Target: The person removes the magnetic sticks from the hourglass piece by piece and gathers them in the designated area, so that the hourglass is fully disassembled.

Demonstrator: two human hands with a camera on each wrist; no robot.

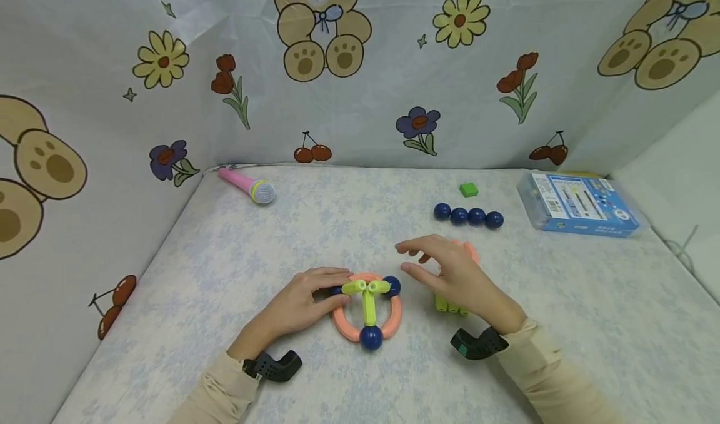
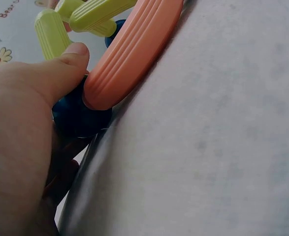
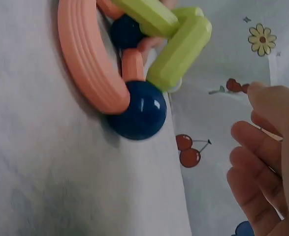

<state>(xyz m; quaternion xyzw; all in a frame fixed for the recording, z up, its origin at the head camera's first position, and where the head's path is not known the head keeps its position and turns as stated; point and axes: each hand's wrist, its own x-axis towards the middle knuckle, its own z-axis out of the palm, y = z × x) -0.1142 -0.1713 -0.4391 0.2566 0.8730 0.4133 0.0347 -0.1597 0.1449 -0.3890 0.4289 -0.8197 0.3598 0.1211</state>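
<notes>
A ring of orange curved rods (image 1: pixel 396 314) joined by navy balls (image 1: pixel 371 338) lies on the table, with yellow-green rods (image 1: pixel 369 308) rising from the balls to meet above its middle. My left hand (image 1: pixel 306 299) grips the ring's left ball (image 2: pixel 80 120), thumb on top near the base of a yellow-green rod. Just right of the structure hovers my right hand (image 1: pixel 452 274), its fingers loosely bent around nothing. The right wrist view shows a gap between those fingers and the nearest ball (image 3: pixel 139 110). Partly hidden beneath the right hand are more yellow-green rods (image 1: pixel 441 304) and orange curved pieces (image 1: pixel 471 250).
Several loose navy balls (image 1: pixel 476 216) sit in a row behind the right hand, with a green block (image 1: pixel 469 189) beyond. A blue-labelled plastic box (image 1: pixel 585 205) stands back right. A pink toy microphone (image 1: pixel 247 184) lies back left. Printed cloth (image 1: pixel 360 111) hangs behind the table.
</notes>
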